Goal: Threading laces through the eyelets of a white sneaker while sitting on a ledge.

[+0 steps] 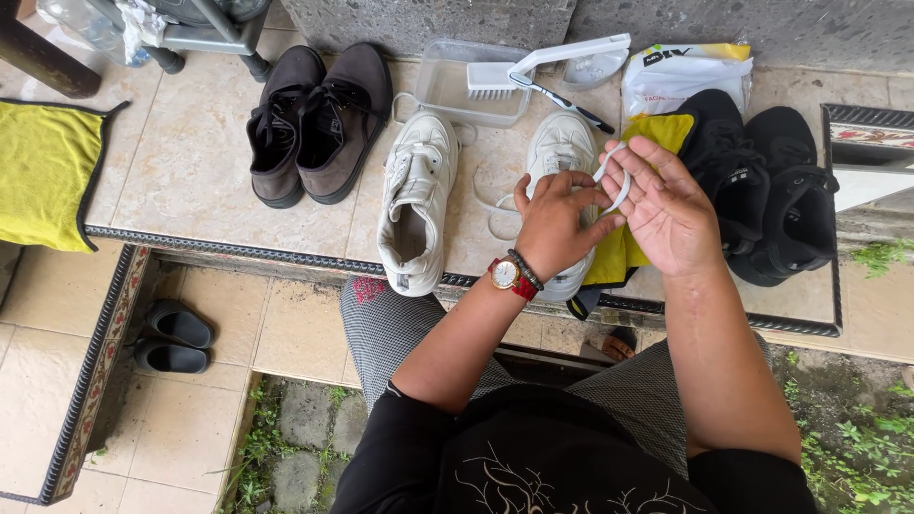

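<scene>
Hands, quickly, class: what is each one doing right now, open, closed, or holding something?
Left hand: fingers closed on the white shoelace, over the white sneaker.
Right hand: partly open, the same lace looped around its fingers.

Home porch: tiled step (190, 171), shoes (319, 119), garden weeds (857, 447).

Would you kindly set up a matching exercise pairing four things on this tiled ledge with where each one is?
Things:
1. brown shoes
2. scrubbing brush
3. black shoes
4. white lace

Places:
A. right of the yellow cloth
B. between the left hand and the right hand
C. left of the white shoe
D. across the clear tub

Pairs: 1-C, 2-D, 3-A, 4-B
</scene>
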